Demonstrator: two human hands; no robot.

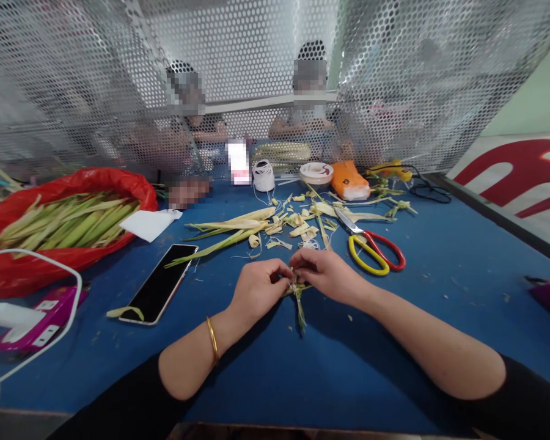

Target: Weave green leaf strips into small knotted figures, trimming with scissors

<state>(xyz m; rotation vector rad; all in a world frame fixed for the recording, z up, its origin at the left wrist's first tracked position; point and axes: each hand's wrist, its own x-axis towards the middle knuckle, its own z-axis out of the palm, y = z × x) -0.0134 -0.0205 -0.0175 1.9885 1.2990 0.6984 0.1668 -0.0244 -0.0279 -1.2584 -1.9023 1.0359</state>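
Note:
My left hand (256,287) and my right hand (327,275) meet over the blue table (394,342), fingers pinched together on a small bundle of folded leaf strips (297,293). A thin green tail of the strips hangs toward me below the fingers. A gold bangle circles my left wrist. Just beyond the hands lie cut leaf scraps (297,226) and long pale green leaves (229,229).
Scissors (371,244) with a red and a yellow handle lie right of the scraps. A dark phone (158,284) rests to the left. A red bag of leaves (59,226) sits far left. A thread spool (263,175), orange pouch (348,181) and glue gun (392,170) stand by the perforated screen; two people sit behind it.

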